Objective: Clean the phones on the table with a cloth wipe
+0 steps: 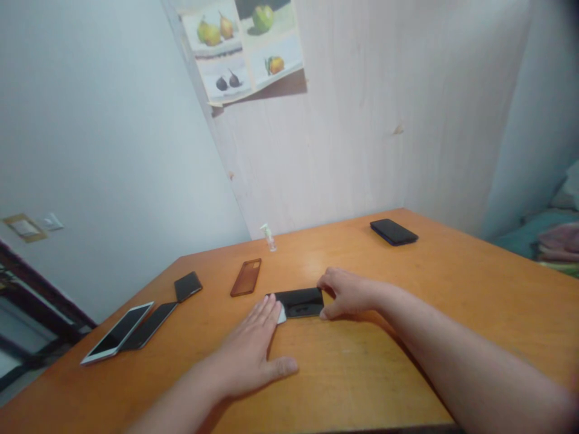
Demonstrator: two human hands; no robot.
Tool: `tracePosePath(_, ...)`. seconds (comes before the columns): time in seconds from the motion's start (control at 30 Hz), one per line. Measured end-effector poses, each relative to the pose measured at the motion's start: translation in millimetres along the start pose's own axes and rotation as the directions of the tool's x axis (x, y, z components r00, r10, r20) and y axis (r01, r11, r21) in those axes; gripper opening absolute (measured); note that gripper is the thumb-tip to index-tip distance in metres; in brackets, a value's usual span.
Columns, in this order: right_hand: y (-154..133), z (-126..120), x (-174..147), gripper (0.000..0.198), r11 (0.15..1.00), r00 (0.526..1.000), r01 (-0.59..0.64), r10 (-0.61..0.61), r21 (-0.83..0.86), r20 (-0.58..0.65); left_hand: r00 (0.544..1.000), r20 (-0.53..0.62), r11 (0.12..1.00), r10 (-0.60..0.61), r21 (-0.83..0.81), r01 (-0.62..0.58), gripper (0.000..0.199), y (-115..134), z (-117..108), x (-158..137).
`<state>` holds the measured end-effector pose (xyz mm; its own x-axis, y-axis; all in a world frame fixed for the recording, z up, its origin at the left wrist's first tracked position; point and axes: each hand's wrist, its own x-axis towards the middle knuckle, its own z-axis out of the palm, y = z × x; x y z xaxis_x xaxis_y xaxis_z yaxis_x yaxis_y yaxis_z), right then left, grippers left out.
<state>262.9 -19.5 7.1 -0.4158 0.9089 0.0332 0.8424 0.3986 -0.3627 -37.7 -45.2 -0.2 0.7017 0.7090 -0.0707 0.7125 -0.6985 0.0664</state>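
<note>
A black smartphone (304,302) lies screen up on the wooden table, its long side running left to right. My right hand (346,293) grips its right end, with the thumb at the near edge and the fingers at the far corner. Stretched flat over the phone's left end, my left hand (256,343) presses down on a small white cloth (282,314). Only a bit of that cloth shows beside the fingertips. The left thumb sticks out to the side, apart from the phone.
Left on the table (362,361) are a white tablet (118,333), a dark phone (151,325) and a small dark item (188,286). Beyond my hands stand a brown phone case (246,277) and a clear pump bottle (269,238). A black device (394,232) lies far right, near the wall.
</note>
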Motion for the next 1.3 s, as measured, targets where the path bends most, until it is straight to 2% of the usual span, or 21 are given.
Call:
tracePosePath(0.1,1.4,0.5,-0.2,0.055,1.0,1.0,-0.004,0.004,0.013,0.005,0.997,0.014,0.997,-0.071,0.018,0.07,0.103,-15.1,2.4,-13.7)
tracePosePath(0.2,2.7,1.0,-0.4,0.056,1.0,1.0,-0.001,0.001,0.018,0.0,0.997,0.012,0.996,-0.081,0.042,0.081,0.104,-13.7,1.8,-12.8)
tracePosePath(0.33,2.8,0.5,-0.4,0.059,1.0,1.0,0.009,-0.009,0.009,-0.005,0.998,0.028,0.998,-0.054,0.034,0.053,0.112,6.2,-0.9,5.9)
tracePosePath(0.6,6.5,3.9,1.3,0.059,0.999,0.999,0.041,-0.041,0.0,-0.012,0.99,0.024,0.987,0.136,-0.085,-0.134,0.123,61.2,-9.8,53.5)
tracePosePath(0.73,8.0,4.7,1.2,0.057,0.998,0.998,0.059,-0.059,0.011,-0.008,0.986,0.02,0.981,0.168,-0.1,-0.165,0.124,70.5,-12.9,59.0)
tracePosePath(0.83,6.9,3.0,0.9,0.059,0.999,0.999,0.053,-0.053,0.001,-0.004,0.985,0.024,0.983,0.169,-0.081,-0.167,0.121,59.7,-10.2,46.5)
tracePosePath(0.93,4.6,0.6,0.2,0.056,1.0,1.0,0.03,-0.03,0.007,0.008,0.99,0.008,0.989,0.142,-0.043,-0.142,0.114,36.1,-5.4,24.2)
tracePosePath(1.13,3.8,-0.8,-0.9,0.058,0.999,1.0,0.016,-0.016,0.04,0.009,0.999,0.003,0.999,-0.046,0.018,0.046,0.106,-11.0,-2.1,-12.6)
tracePosePath(1.3,4.7,-0.8,-0.7,0.055,0.999,1.0,0.025,-0.026,0.033,0.01,0.998,-0.012,0.998,-0.063,0.007,0.064,0.104,-15.5,0.8,-10.2)
